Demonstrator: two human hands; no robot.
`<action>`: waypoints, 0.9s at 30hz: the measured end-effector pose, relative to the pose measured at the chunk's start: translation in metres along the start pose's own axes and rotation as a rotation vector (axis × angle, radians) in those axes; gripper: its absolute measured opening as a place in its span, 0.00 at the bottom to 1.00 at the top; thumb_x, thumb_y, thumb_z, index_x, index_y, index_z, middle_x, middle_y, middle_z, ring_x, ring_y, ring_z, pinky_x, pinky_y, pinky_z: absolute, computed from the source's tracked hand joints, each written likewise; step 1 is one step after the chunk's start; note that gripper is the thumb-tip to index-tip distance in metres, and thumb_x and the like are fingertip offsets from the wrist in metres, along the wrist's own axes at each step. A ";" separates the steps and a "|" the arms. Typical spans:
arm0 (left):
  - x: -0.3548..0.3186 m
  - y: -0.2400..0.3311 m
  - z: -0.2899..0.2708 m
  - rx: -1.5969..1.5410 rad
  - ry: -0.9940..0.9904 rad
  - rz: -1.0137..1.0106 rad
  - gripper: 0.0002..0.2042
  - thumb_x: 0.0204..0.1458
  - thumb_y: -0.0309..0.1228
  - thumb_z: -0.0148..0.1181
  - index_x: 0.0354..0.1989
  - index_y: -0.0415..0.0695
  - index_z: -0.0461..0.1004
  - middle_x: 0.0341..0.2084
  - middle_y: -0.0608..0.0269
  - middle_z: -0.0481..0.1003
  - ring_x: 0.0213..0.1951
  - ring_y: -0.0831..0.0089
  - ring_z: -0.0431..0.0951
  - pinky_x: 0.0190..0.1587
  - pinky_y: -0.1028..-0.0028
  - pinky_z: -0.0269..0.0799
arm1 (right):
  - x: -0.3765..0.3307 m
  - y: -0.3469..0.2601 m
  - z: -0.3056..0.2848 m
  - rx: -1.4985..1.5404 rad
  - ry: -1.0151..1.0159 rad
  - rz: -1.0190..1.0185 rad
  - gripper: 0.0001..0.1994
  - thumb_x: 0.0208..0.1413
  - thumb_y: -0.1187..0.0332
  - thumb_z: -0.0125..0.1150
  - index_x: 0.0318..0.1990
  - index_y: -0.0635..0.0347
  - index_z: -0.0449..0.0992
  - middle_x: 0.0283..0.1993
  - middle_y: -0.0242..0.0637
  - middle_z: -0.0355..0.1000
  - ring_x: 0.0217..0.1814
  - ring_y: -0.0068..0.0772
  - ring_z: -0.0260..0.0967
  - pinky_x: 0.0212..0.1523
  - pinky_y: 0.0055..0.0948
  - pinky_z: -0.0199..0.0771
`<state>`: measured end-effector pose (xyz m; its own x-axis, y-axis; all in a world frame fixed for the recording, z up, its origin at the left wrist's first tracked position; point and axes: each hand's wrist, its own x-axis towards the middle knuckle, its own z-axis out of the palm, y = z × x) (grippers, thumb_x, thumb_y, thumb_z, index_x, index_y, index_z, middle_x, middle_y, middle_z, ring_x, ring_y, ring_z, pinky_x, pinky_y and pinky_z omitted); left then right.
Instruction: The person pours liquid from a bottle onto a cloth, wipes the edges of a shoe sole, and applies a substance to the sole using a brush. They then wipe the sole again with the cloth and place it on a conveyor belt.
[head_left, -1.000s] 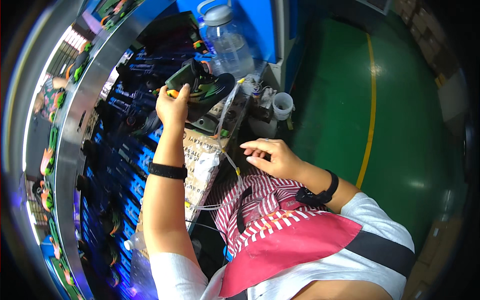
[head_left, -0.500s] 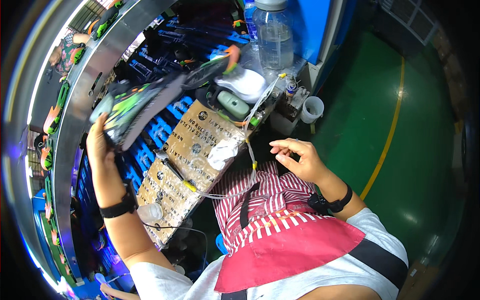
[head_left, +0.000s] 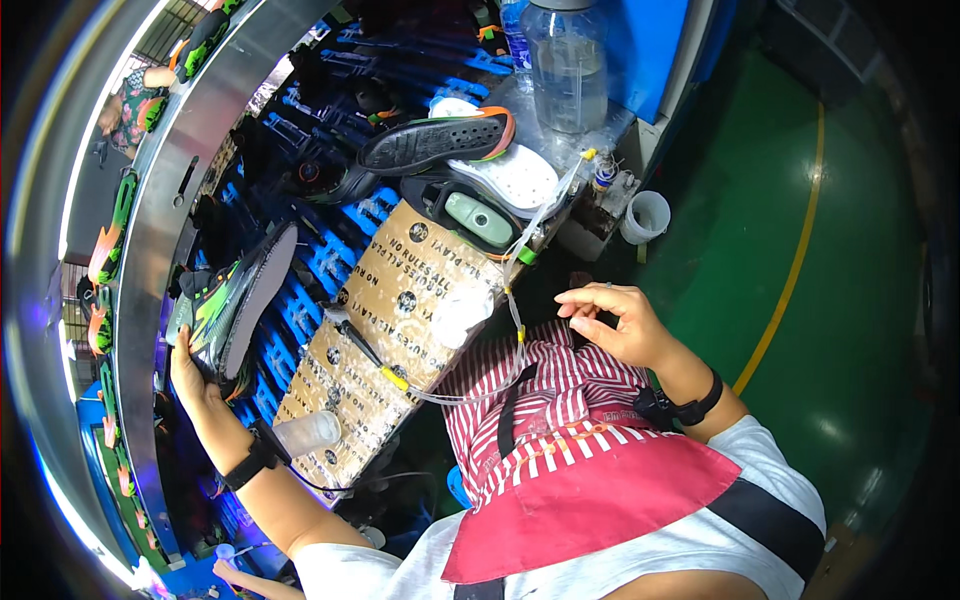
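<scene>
My left hand is closed on the heel end of a black, green and grey shoe upper, held on its side over the blue rollers with its flat grey bottom facing right. Over the lap of the striped apron, my right hand is empty, fingers loosely bent and apart. Beyond the cardboard lies a black shoe sole with an orange edge. It rests by a white shoe-shaped piece and a dark piece with a pale green insert.
On the cardboard-topped bench lie a black-handled brush with a clear tube, a white cloth and a plastic cup. A large water bottle stands behind. Blue rollers and a metal rail run along the left.
My left hand has brought the shoe upper down and left, nearer the rail. The black sole, blurred before, now lies still. My right hand keeps its pose.
</scene>
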<state>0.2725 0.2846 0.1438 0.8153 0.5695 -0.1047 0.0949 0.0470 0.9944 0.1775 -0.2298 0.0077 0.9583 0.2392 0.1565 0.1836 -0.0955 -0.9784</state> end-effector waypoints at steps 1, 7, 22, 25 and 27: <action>0.006 -0.005 -0.003 0.050 0.007 0.029 0.10 0.50 0.33 0.56 0.33 0.37 0.71 0.28 0.56 0.75 0.26 0.68 0.77 0.29 0.73 0.74 | 0.000 0.000 -0.001 0.008 -0.001 0.005 0.13 0.47 0.78 0.57 0.43 0.64 0.73 0.34 0.37 0.73 0.30 0.22 0.69 0.33 0.20 0.69; 0.068 -0.068 -0.025 0.385 0.369 0.197 0.15 0.42 0.38 0.64 0.30 0.39 0.71 0.26 0.57 0.74 0.25 0.69 0.75 0.26 0.70 0.72 | 0.011 -0.009 0.008 0.016 0.011 -0.064 0.12 0.47 0.76 0.58 0.41 0.66 0.74 0.30 0.37 0.72 0.26 0.22 0.68 0.29 0.19 0.69; 0.146 -0.206 -0.031 1.084 0.563 -0.026 0.27 0.40 0.40 0.63 0.47 0.35 0.68 0.40 0.44 0.73 0.44 0.54 0.73 0.49 0.66 0.66 | 0.019 -0.006 0.008 -0.013 -0.066 -0.014 0.14 0.46 0.77 0.58 0.44 0.63 0.73 0.33 0.37 0.73 0.29 0.22 0.69 0.30 0.20 0.69; 0.114 -0.169 0.037 0.978 0.560 -0.199 0.32 0.36 0.39 0.63 0.52 0.40 0.63 0.47 0.42 0.67 0.49 0.52 0.70 0.52 0.64 0.65 | 0.021 -0.001 0.013 -0.001 -0.083 -0.014 0.14 0.46 0.77 0.58 0.44 0.63 0.73 0.33 0.37 0.72 0.29 0.23 0.68 0.29 0.20 0.69; 0.082 -0.145 0.070 0.781 0.719 -0.250 0.36 0.34 0.40 0.63 0.56 0.44 0.59 0.52 0.41 0.63 0.50 0.50 0.68 0.53 0.61 0.64 | 0.025 -0.001 0.024 0.020 -0.137 -0.054 0.13 0.47 0.77 0.57 0.43 0.63 0.73 0.31 0.36 0.72 0.28 0.22 0.68 0.28 0.20 0.68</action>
<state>0.3658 0.2674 -0.0106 0.2221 0.9749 -0.0166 0.7552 -0.1612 0.6353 0.1963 -0.2001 0.0097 0.9080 0.3732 0.1904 0.2286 -0.0603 -0.9717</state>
